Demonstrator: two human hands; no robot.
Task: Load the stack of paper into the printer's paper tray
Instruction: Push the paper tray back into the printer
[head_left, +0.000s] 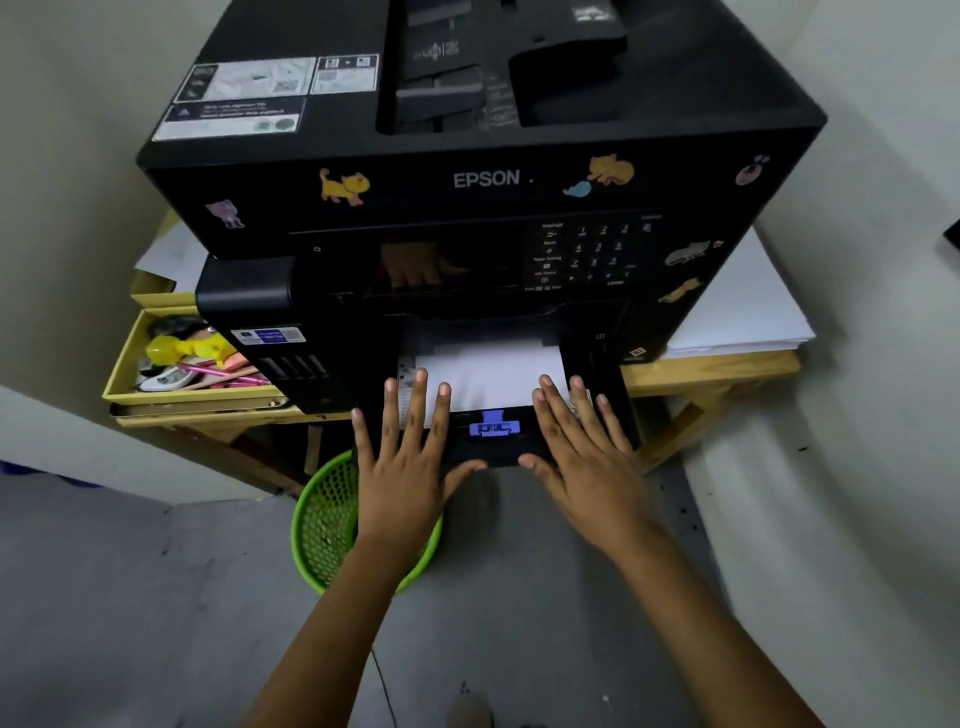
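Observation:
A black Epson printer (483, 176) with cat stickers stands on a wooden table. Its paper tray (485, 454) is pulled partly out at the bottom front, with a blue paper guide (493, 425) at its near end. A white stack of paper (488, 371) lies in the tray, reaching into the printer. My left hand (410, 452) lies flat with spread, straight fingers over the tray's left side, fingertips on the paper. My right hand (582, 452) lies flat in the same way over the tray's right side, fingertips at the paper's right corner.
A yellow box (122, 376) of pens and small items sits left of the printer. More white sheets (737, 312) lie on the table (711, 371) at the right. A green mesh bin (324, 525) stands on the grey floor below the tray. Walls close in on both sides.

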